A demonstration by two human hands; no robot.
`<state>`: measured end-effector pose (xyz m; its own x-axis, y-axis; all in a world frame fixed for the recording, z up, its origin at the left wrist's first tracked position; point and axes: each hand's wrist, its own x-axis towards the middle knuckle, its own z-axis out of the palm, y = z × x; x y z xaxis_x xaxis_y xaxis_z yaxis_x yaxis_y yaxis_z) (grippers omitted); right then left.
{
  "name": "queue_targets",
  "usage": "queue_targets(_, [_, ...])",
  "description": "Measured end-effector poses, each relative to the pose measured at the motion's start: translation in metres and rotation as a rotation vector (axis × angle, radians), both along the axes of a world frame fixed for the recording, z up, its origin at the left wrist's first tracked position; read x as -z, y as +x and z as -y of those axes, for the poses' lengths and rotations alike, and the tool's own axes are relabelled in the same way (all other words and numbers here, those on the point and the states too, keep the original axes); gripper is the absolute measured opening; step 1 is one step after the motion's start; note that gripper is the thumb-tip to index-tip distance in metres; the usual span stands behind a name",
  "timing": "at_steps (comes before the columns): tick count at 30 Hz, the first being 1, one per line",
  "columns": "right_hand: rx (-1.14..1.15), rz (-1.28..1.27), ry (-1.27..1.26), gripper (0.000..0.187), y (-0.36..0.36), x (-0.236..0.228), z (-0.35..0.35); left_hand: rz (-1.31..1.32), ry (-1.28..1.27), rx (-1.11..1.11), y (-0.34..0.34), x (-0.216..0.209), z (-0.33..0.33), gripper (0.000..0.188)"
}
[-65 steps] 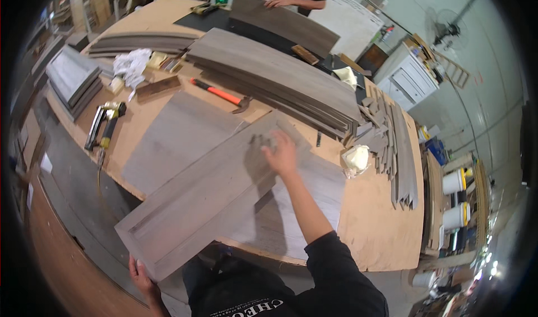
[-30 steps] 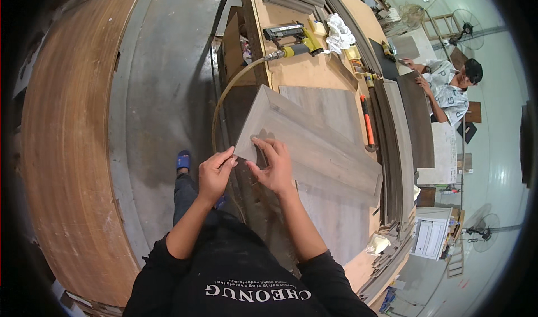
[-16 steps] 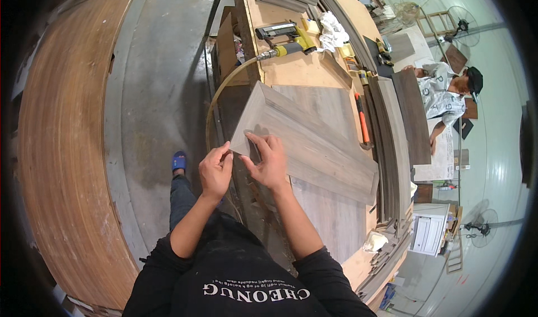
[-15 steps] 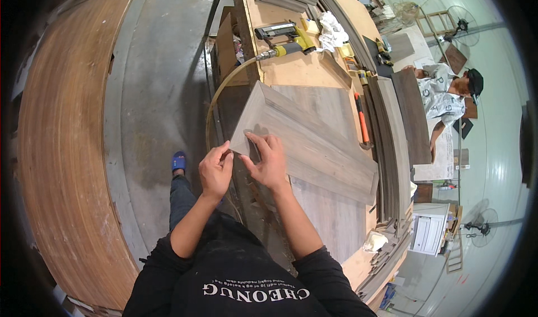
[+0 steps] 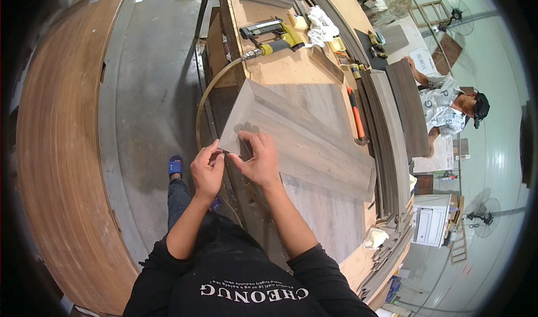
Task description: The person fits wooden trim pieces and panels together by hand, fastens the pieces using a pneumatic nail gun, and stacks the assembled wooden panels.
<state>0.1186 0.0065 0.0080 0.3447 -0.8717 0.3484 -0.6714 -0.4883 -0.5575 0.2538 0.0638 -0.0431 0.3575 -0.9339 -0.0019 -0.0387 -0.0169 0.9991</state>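
Note:
A grey-brown framed wood panel point(image 5: 305, 135), like a cabinet door with mitred corners, lies at a slant on the bench, its near left corner sticking out past the bench edge. My left hand point(image 5: 206, 174) pinches that corner between thumb and fingertips; whatever else may sit in the pinch is too small to make out. Close beside it, my right hand point(image 5: 260, 159) grips the same corner, fingers on the upper face and thumb at the edge. Under the framed piece rest flat grey wood boards point(image 5: 328, 210).
A yellow and black nail gun point(image 5: 272, 39) with an air hose point(image 5: 216, 79) lies beyond the panel. An orange-handled hammer point(image 5: 355, 112), white cloth point(image 5: 322, 25) and stacked trim strips point(image 5: 386, 143) are around it. Across the bench, a person point(image 5: 448, 107) holds a dark board point(image 5: 408, 107).
The view has shifted slightly, so the bench sits further left. Both my hands stay at the panel's corner. The person opposite has shifted their hands and the dark board.

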Motion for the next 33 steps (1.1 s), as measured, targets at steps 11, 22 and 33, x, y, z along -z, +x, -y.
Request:
queue_targets(11, [-0.002,-0.077,0.070,0.052,0.002,0.000,0.003,0.090,-0.040,0.048,0.010,-0.007,0.001,0.037])
queue_targets(22, [0.075,-0.096,0.017,0.051,0.005,-0.002,0.012,0.064,0.055,0.383,0.051,-0.011,0.031,0.036])
queue_targets(33, [0.155,-0.084,0.110,0.052,0.011,-0.008,0.012,0.220,0.165,0.825,0.086,-0.034,0.097,0.020])
